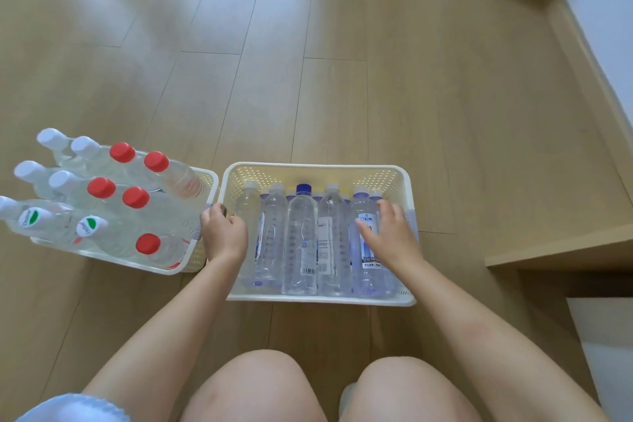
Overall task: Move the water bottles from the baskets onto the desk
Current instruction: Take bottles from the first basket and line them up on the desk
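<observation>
Wooden floor [342,44]. Two cream baskets side by side: right basket [318,168] holds bottles [301,236] lying flat; left basket [202,250] holds upright bottles [137,197]. Left hand [224,233] curled at right basket's left rim; grasp unclear. Right hand [390,233] spread, resting on rightmost bottle [370,267].

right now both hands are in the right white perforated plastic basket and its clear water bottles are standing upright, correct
Not quite. In the head view, the clear water bottles in the right white perforated plastic basket lie on their sides, not upright. Both the left hand and the right hand are in it.
</observation>
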A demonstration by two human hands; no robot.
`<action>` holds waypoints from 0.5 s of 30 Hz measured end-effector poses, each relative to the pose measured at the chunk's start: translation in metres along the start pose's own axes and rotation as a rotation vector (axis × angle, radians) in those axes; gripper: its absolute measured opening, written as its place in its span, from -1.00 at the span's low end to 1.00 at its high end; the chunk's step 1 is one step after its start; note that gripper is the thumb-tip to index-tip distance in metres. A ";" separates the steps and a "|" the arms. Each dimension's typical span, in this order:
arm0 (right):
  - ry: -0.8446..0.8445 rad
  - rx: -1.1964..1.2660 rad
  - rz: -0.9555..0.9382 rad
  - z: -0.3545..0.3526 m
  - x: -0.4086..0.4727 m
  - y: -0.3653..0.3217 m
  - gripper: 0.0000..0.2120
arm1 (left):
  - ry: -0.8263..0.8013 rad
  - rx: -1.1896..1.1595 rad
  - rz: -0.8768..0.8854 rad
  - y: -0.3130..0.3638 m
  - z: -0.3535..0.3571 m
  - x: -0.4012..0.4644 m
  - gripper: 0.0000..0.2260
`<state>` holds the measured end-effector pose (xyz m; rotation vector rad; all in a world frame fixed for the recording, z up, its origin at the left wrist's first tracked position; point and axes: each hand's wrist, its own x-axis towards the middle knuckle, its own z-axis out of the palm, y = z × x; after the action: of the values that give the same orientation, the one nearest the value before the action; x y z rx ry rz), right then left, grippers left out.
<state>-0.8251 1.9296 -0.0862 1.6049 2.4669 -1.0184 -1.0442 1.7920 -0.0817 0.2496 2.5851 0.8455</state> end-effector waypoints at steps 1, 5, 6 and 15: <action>-0.074 0.012 0.089 0.007 0.000 0.000 -0.27 | -0.012 -0.006 0.009 0.000 -0.001 -0.002 -0.63; -0.237 0.037 0.338 0.027 0.006 0.006 -0.01 | -0.037 -0.042 0.028 0.001 -0.008 -0.007 -0.63; -0.249 -0.020 0.338 0.030 0.007 0.008 0.01 | -0.041 -0.050 0.033 0.001 -0.010 -0.007 -0.63; -0.239 0.214 0.399 0.043 0.020 0.023 -0.12 | -0.090 0.018 0.050 0.008 -0.015 -0.008 -0.60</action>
<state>-0.8291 1.9286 -0.1386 1.8087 1.8391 -1.3417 -1.0427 1.7882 -0.0637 0.3507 2.5130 0.8095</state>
